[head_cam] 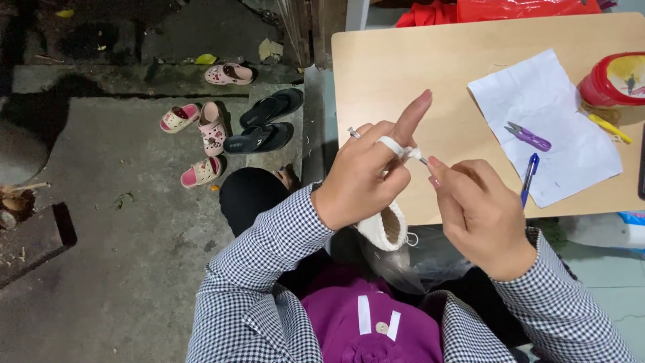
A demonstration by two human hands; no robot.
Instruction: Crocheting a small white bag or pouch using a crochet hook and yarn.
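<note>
My left hand (pixel 366 176) is raised over the edge of a light wooden table (pixel 416 60), forefinger pointing up. White yarn (pixel 402 149) is wrapped around that finger, and a small cream crocheted piece (pixel 385 227) hangs below the palm. A metal hook tip (pixel 353 132) pokes out behind the fingers. My right hand (pixel 478 214) pinches the yarn strand just right of the left forefinger. Both wrists wear black-and-white checked sleeves.
On the table lie a white paper sheet (pixel 571 128) with purple thread snips (pixel 529 137), a blue pen (pixel 529 179), a yellow pen (pixel 610 128) and a red tub (pixel 616 79). Pink children's sandals (pixel 212 128) and black flip-flops (pixel 265 121) sit on the concrete floor at left.
</note>
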